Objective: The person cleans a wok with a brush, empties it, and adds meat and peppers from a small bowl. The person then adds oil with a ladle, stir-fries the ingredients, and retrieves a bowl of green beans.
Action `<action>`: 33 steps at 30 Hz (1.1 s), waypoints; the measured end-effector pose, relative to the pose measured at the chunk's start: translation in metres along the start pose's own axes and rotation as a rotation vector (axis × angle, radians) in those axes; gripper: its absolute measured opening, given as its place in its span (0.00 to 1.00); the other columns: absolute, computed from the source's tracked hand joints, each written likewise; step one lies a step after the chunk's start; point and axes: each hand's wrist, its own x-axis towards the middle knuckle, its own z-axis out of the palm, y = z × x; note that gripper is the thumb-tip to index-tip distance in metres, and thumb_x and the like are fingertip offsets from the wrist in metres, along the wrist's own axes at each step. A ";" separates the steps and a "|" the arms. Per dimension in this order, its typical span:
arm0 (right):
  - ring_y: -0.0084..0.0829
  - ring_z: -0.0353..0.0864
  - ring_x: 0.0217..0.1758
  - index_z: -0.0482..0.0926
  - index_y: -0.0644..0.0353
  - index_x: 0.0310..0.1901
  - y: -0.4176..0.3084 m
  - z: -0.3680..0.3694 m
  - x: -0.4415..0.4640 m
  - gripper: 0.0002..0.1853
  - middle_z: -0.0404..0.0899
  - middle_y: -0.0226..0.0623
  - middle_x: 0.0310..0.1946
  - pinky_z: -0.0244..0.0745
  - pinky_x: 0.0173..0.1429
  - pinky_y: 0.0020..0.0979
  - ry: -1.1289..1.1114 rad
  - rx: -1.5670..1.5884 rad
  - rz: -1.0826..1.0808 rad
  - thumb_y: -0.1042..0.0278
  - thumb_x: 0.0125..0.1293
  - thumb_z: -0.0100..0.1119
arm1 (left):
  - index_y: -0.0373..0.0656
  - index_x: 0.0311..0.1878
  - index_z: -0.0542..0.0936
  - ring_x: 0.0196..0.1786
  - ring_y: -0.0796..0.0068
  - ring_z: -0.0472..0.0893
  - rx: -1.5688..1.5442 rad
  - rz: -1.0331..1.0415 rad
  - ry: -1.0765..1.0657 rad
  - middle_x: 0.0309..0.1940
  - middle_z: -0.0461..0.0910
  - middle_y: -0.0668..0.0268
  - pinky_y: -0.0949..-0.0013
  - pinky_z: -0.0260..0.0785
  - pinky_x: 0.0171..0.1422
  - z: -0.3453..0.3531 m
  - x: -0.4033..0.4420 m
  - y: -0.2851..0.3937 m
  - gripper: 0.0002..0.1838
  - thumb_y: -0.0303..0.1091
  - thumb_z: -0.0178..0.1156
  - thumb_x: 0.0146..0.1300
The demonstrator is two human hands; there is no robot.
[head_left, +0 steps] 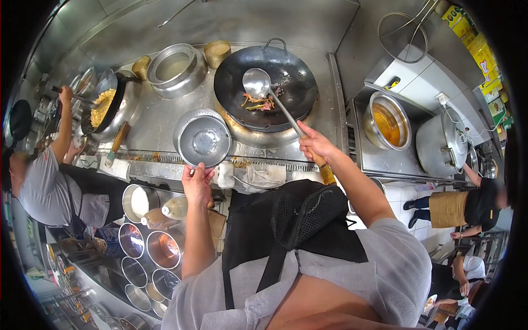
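Observation:
My left hand (198, 186) pinches the near rim of a grey metal bowl (190, 148), just left of the wok. Another metal rim shows behind that bowl; whether the two touch I cannot tell. My right hand (318, 144) is closed around the long handle of a ladle (256, 83), whose wooden end lies under my forearm. The ladle's round head is inside a large black wok (291, 66). Beside the head, strips of pink and yellow-green food (258, 103) lie on the wok's surface.
A lidded metal pot (175, 69) stands behind the bowl. At left, a co-worker (47, 181) works a second wok (113, 110) of yellowish food. A basin of orange liquid (388, 121) and a tall pot (440, 142) are on the right. Several metal containers (164, 249) stand lower left.

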 end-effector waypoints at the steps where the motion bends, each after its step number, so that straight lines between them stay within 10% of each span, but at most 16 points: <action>1: 0.21 0.66 0.17 0.44 0.31 0.80 0.002 0.001 0.002 0.43 0.68 0.29 0.24 0.64 0.19 0.24 -0.016 0.052 0.046 0.77 0.70 0.49 | 0.47 0.43 0.74 0.36 0.72 0.86 -0.002 -0.011 -0.001 0.36 0.84 0.67 0.71 0.80 0.38 -0.002 0.000 -0.002 0.06 0.26 0.62 0.68; 33: 0.23 0.68 0.18 0.43 0.40 0.80 0.022 0.030 -0.045 0.44 0.69 0.31 0.24 0.66 0.23 0.27 0.122 -0.101 -0.059 0.78 0.68 0.51 | 0.41 0.46 0.76 0.36 0.74 0.85 0.166 -0.109 -0.163 0.39 0.83 0.65 0.71 0.80 0.39 0.024 0.003 -0.015 0.05 0.26 0.59 0.69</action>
